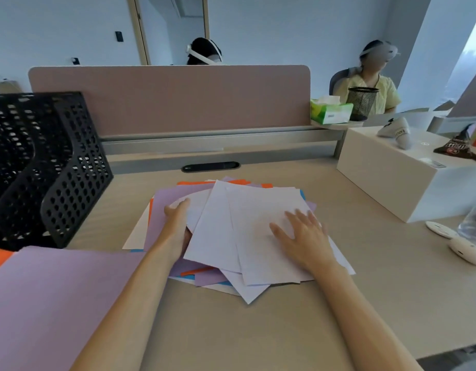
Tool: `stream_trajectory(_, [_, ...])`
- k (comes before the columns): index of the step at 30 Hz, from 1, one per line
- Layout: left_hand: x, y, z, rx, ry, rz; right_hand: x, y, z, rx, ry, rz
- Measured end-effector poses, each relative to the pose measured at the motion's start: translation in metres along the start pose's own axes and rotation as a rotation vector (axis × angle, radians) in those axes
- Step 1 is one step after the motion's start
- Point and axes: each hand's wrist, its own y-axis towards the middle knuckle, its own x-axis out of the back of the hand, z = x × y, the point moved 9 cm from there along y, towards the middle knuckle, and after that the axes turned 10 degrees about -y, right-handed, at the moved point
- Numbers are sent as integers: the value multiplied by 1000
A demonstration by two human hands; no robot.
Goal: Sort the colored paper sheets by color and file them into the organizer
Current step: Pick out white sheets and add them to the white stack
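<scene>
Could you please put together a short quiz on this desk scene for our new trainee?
1. True or false: the right hand lies flat, fingers spread, on the white sheets.
2. The black organizer stands: A) left of the paper pile; B) right of it; C) on top of it.
3. What colour is the large sheet lying apart at the near left?
Key: 1 true; 2 A; 3 purple.
</scene>
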Motion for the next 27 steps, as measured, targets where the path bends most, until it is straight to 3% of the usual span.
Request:
stream_trajectory(3, [2,-8,8,7,160,-28,-32,3,-17,-78,-182,208])
stream_trajectory(5, [-3,-12,9,-17,249,-5,-30,1,-9,-28,-147,175])
stream_trajectory(9, [-30,-30,-6,-235,336,101,-32,-5,15,52,-14,157])
stream_trajectory(11, [-41,-44,-18,-352,347,190,-24,-7,20,48,164,113])
stream_trajectory(15, [-53,-70,-61,-461,226,337,36,3,-4,-115,874,-77])
stream_trajectory(17, [-57,-87,-92,-525,149,357,62,10,-14,-229,1172,-80])
stream_trajectory(20, [-65,-111,-139,-662,59,348,103,24,-2,-136,1205,-107])
stream_trajectory(22, [-73,-122,-165,-735,10,348,136,24,14,-10,1183,-248])
stream_trajectory(25, [-86,-131,-184,-849,121,337,163,12,23,46,1211,-413])
stream_trajectory(27, [-86,-122,-177,-825,196,318,157,5,25,35,1227,-392])
